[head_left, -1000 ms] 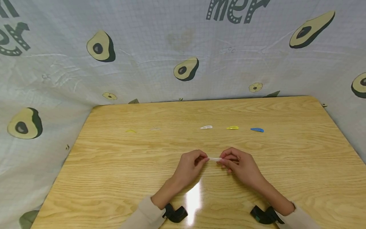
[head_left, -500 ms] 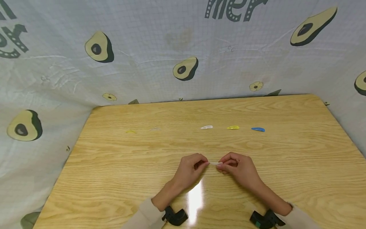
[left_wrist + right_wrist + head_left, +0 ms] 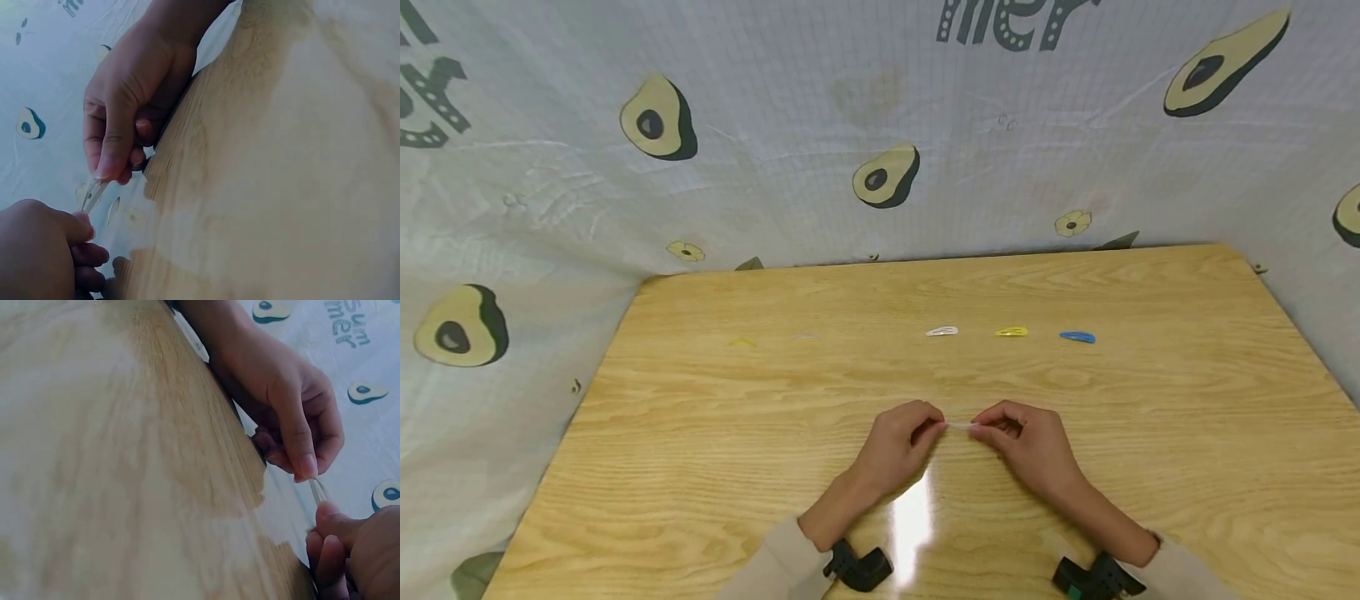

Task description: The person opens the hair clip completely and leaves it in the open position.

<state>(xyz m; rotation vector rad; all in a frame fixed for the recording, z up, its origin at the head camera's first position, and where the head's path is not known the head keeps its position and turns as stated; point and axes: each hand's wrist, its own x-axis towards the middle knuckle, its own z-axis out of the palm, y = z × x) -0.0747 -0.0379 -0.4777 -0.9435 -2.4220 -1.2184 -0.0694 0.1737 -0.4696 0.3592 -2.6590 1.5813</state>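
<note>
A thin white rubber band point(image 3: 959, 426) is stretched between my two hands above the table. My left hand point(image 3: 898, 442) pinches its left end between thumb and forefinger. The right hand point(image 3: 1030, 446) pinches the other end in the same way. In the left wrist view, two strands of the rubber band point(image 3: 92, 195) show between the fingertips. The right wrist view also has a short loop of the rubber band point(image 3: 320, 490) between the hands. What lies under the fingertips is hidden.
Beyond the hands lie a white snap hair clip point(image 3: 942, 332), a yellow one point(image 3: 1011, 332) and a blue one point(image 3: 1077, 337) in a row. Further left are a thin yellow band point(image 3: 742, 342) and a faint white strand point(image 3: 806, 337). A printed sheet point(image 3: 775, 125) hangs behind the table point(image 3: 700, 467).
Both hands have come slightly nearer the front edge with the white rubber band between them. The visible stretch of band is now thinner and shorter. The clips have not moved.
</note>
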